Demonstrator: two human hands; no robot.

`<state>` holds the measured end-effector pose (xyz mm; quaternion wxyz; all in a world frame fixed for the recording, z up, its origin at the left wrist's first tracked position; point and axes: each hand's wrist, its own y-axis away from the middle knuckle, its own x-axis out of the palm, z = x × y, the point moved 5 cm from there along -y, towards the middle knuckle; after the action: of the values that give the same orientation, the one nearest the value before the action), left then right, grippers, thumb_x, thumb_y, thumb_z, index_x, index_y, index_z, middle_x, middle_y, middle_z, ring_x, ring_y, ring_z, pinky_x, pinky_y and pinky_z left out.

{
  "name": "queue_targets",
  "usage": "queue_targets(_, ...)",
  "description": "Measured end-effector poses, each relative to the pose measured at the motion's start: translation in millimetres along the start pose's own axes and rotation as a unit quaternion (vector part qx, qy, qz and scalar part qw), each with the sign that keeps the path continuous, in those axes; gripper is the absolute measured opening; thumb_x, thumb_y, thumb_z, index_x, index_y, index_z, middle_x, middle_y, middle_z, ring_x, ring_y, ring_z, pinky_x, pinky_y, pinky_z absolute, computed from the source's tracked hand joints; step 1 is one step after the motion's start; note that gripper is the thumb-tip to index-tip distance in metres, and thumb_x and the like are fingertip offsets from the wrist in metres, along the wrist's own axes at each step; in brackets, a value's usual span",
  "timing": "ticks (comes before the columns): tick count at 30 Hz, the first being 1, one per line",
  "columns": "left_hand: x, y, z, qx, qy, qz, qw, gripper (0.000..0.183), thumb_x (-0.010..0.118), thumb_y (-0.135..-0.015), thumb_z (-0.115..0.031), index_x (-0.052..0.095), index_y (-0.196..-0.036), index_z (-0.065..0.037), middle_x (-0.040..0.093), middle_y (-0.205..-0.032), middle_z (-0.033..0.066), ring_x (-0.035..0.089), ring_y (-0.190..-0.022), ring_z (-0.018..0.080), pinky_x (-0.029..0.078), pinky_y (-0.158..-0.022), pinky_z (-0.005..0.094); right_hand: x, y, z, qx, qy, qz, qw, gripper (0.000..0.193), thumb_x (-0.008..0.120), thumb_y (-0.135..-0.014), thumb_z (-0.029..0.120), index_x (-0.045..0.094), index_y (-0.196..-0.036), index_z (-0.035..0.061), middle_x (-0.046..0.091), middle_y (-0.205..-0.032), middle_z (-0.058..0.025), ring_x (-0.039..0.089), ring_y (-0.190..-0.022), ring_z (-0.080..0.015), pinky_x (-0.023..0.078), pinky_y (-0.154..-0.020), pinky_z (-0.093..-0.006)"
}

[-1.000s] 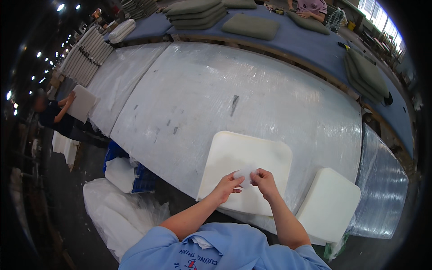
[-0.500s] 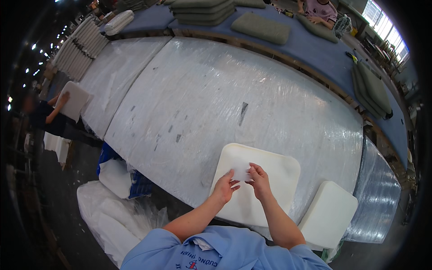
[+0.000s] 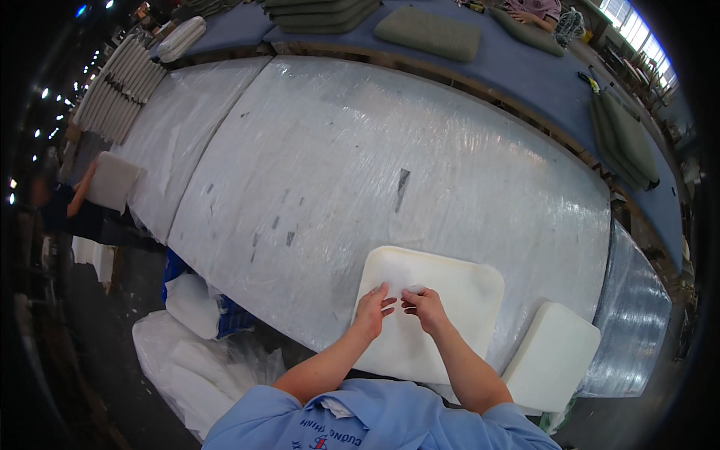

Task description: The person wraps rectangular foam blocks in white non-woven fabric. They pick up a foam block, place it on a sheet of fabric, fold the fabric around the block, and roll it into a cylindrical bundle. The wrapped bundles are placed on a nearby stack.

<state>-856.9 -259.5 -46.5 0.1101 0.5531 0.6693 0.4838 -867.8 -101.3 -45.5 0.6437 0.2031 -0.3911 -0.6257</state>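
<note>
A cream-white foam cushion (image 3: 450, 300) lies flat at the near edge of a large table wrapped in clear plastic film (image 3: 390, 165). My left hand (image 3: 373, 309) and my right hand (image 3: 426, 306) rest close together on the cushion's near-left part. Both pinch a small piece of thin clear film (image 3: 401, 289) between their fingertips, right on the foam surface. A second white cushion (image 3: 551, 356) lies to the right at the table's corner, apart from both hands.
Green-grey cushions (image 3: 427, 31) lie on a blue table at the back and more green-grey cushions (image 3: 622, 139) at the right. White cushions (image 3: 112, 94) stand stacked at far left. Another person (image 3: 67, 199) carries a white cushion. White bags (image 3: 195, 352) lie on the floor at my left.
The view has shifted, so the cushion sits further right and lower. My hands stay together on it, still working the thin film at their fingertips.
</note>
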Motion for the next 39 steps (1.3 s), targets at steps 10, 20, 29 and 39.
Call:
queue_targets(10, -15.3, -60.0, -62.8, 0.113, -0.461, -0.040, 0.879, 0.031, 0.064, -0.098, -0.033, 0.073, -0.099, -0.003, 0.068, -0.076, 0.0093, 0.066, -0.072, 0.0213, 0.052, -0.069, 0.0357, 10.4, -55.0, 37.9, -0.090, 0.249, -0.043, 0.963, 0.026, 0.078, -0.089, 0.025, 0.071, -0.099, 0.0019, 0.071, -0.085, -0.0056, 0.067, -0.078, -0.0161, 0.053, -0.071, -0.0324)
queue_targets(20, -1.6, -36.6, -97.5, 0.411, -0.514, -0.178, 0.732, 0.022, 0.069, -0.090, -0.008, 0.069, -0.112, -0.005, 0.066, -0.097, 0.0110, 0.066, -0.088, 0.0270, 0.052, -0.079, 0.0384, 22.9, -91.5, 54.8, -0.144, 0.389, -0.125, 0.901, 0.029, 0.072, -0.087, 0.031, 0.073, -0.092, 0.0030, 0.074, -0.086, -0.0156, 0.071, -0.083, -0.0332, 0.054, -0.077, -0.0429)
queue_targets(29, 17.6, -38.3, -44.1, 0.403, -0.686, -0.099, 0.598, 0.059, 0.064, -0.095, -0.018, 0.047, -0.149, -0.003, 0.036, -0.161, 0.0192, 0.030, -0.149, 0.0463, 0.022, -0.121, 0.0604, 25.0, -96.8, 58.5, -0.138, 0.410, -0.128, 0.892, 0.029, 0.072, -0.087, 0.033, 0.074, -0.093, 0.0041, 0.075, -0.086, -0.0149, 0.072, -0.081, -0.0338, 0.055, -0.075, -0.0433)
queue_targets(39, 10.7, -58.1, -31.4, 0.320, -0.781, -0.114, 0.524, 0.076, 0.059, -0.099, -0.037, 0.028, -0.161, -0.006, 0.017, -0.171, 0.0147, 0.013, -0.157, 0.0428, 0.009, -0.121, 0.0683, 59.0, -102.6, 55.6, -0.124, 0.270, -0.023, 0.955, 0.024, 0.064, -0.098, 0.024, 0.071, -0.101, 0.0019, 0.074, -0.083, -0.0121, 0.069, -0.072, -0.0182, 0.052, -0.065, -0.0352)
